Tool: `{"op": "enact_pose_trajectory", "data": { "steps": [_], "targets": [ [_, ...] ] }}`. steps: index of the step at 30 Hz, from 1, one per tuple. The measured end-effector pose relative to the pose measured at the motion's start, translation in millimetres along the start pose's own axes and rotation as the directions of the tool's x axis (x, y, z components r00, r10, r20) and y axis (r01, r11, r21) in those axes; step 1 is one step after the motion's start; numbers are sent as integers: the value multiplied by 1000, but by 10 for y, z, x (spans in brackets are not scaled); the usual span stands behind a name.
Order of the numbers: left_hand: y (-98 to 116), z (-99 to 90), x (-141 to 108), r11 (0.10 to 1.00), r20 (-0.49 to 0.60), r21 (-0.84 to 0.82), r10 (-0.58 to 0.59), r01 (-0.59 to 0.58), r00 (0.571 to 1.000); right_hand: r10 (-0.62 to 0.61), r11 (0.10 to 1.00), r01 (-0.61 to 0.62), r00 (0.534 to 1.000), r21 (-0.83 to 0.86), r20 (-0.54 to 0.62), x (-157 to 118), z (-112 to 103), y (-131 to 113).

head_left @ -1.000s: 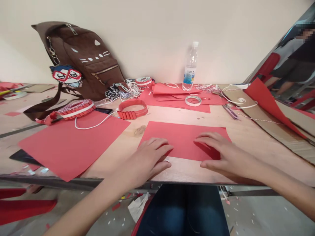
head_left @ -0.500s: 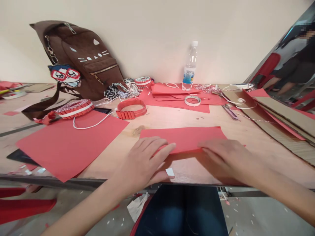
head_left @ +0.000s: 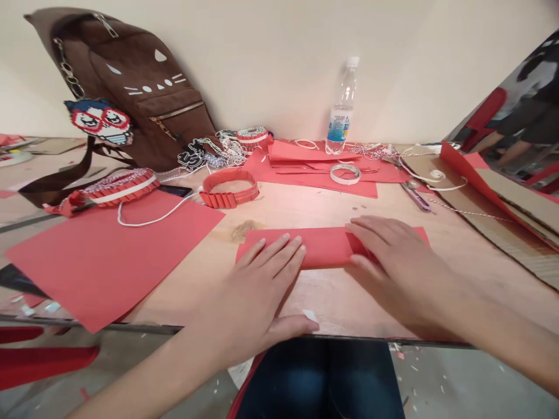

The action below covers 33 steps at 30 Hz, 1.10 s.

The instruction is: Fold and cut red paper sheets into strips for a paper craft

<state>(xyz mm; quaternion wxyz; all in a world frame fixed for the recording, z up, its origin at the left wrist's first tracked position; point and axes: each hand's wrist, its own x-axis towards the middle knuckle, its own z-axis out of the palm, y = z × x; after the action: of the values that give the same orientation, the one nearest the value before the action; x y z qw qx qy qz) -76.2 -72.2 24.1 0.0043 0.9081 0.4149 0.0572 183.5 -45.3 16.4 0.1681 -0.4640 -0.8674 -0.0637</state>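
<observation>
A folded red paper strip [head_left: 325, 249] lies crosswise on the wooden table in front of me. My left hand [head_left: 266, 273] rests flat over its left end, fingers stretched out and thumb apart near the table edge. Over the right part bends my right hand [head_left: 384, 250]; its fingertips touch the paper near the far edge, and its thumb is apart from them at the near edge. A small white scrap [head_left: 310, 316] sits by my left thumb. Behind the strip stand a pleated red paper ring [head_left: 229, 196] and a tape roll [head_left: 345, 174].
A large red sheet [head_left: 117, 250] lies at left under a round red-and-white pleated piece [head_left: 120, 189]. A brown backpack [head_left: 144, 116] and a water bottle [head_left: 341, 110] stand by the wall. At right are a cutter knife [head_left: 417, 196] and cardboard [head_left: 515, 233].
The near edge of the red paper has been folded over, leaving a narrower strip. My left hand has flattened on it. The right fingers have moved toward the far edge and spread from the thumb.
</observation>
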Motion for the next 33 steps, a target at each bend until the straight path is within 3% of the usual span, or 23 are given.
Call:
{"op": "enact_pose_trajectory", "data": {
  "steps": [4, 7, 11, 18, 26, 33],
  "targets": [
    [66, -6, -38, 999, 45, -38, 10, -8, 999, -52, 995, 57, 996, -81, 68, -213, 79, -95],
    [97, 18, -53, 998, 86, -60, -11, 16, 996, -5, 997, 17, 988, -76, 152, -297, 66, -94],
    [110, 48, -70, 996, 60, -82, -19, 24, 998, -4, 999, 14, 977, -45, 215, -340, 8, -82],
    [99, -21, -19, 994, 102, -111, 2, 10, 995, -48, 998, 54, 991, -44, 127, -435, 92, -52],
    [85, -3, -10, 991, 139, -126, -30, 48, 990, -120, 992, 123, 987, -25, 108, -426, 161, 6],
    [103, 5, -12, 990, 144, -123, -55, 73, 988, -90, 994, 97, 986, -46, 139, -400, 131, -22]
  ]
}}
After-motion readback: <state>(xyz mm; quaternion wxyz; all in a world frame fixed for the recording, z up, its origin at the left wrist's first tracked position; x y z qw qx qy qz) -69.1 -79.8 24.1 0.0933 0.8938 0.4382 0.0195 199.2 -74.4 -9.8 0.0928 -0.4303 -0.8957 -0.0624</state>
